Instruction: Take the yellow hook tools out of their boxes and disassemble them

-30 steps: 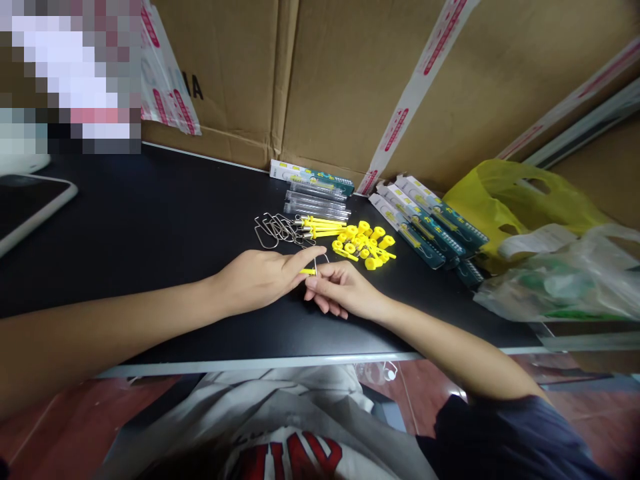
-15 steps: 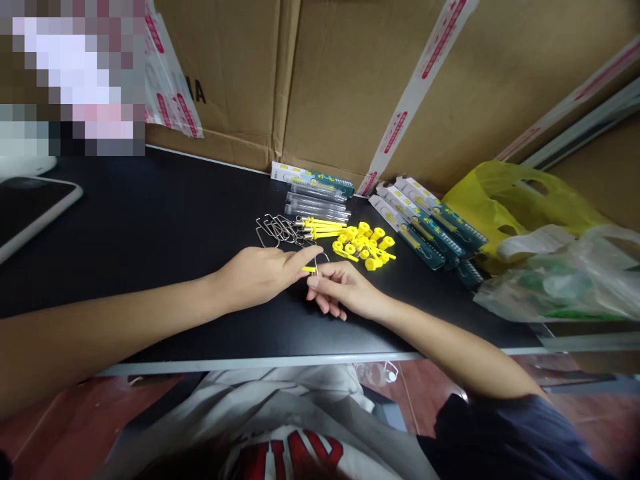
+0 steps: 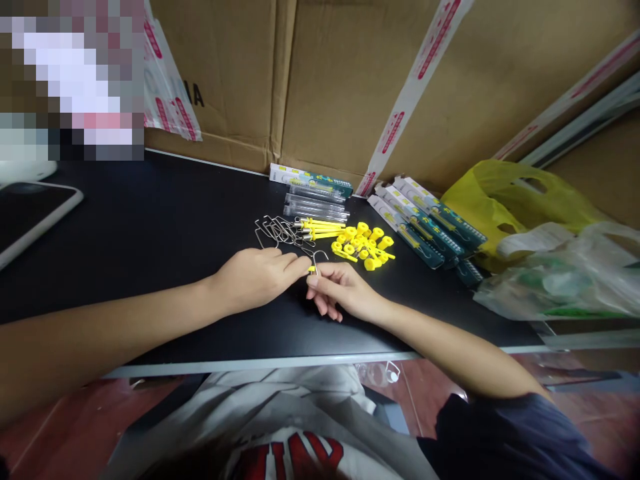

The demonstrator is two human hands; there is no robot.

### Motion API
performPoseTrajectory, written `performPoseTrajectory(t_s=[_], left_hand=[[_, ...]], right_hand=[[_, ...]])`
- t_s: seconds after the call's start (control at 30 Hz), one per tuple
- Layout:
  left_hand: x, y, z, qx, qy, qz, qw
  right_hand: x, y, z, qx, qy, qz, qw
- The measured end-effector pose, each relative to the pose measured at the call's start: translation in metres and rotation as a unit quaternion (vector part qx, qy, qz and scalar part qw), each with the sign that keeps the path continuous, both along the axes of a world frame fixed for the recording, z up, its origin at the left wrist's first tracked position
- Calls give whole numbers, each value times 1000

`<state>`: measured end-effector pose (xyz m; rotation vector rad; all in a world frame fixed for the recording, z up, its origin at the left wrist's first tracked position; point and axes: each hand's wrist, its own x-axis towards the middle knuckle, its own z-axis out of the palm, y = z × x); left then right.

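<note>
My left hand (image 3: 257, 280) and my right hand (image 3: 340, 290) meet fingertip to fingertip over the black table (image 3: 165, 227). Between them they pinch a small yellow piece with a bent metal wire clip (image 3: 315, 263). Just beyond the hands lies a bunch of metal wire clips (image 3: 275, 230), a row of yellow pins (image 3: 320, 230) and a pile of small yellow caps (image 3: 363, 243). Clear plastic tubes (image 3: 315, 203) lie behind the pins.
Green and white packaged boxes (image 3: 425, 223) lie in a row to the right. Yellow (image 3: 520, 193) and clear plastic bags (image 3: 550, 280) sit at the right edge. Cardboard boxes (image 3: 340, 80) stand along the back. A white-framed tablet (image 3: 30, 213) lies at the far left.
My left hand's fingers have curled in closer onto the yellow piece, covering more of it. The hands otherwise stay in the same place.
</note>
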<state>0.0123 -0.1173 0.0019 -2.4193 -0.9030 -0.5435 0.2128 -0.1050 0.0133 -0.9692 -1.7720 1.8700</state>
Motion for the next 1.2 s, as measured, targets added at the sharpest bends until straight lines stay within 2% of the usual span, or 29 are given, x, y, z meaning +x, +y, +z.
performPoseTrajectory(t_s=[0.37, 0.53, 0.73, 0.83, 1.03, 1.2], left_hand=[[0, -2, 2, 5, 8, -9, 1000], [-1, 2, -3, -21, -3, -41, 999], [-2, 3, -3, 1, -11, -84, 996], [0, 1, -2, 21, -35, -66, 997], [5, -1, -2, 23, -68, -5, 997], [4, 0, -2, -17, -51, 2, 999]], right_hand=[[0, -5, -4, 36, -9, -30, 999], [0, -3, -2, 59, -38, -24, 997], [2, -2, 6, 83, -24, 6, 996], [2, -3, 8, 46, 2, 8, 999], [-3, -7, 3, -26, 53, -37, 998], [-4, -8, 0, -5, 48, -39, 998]])
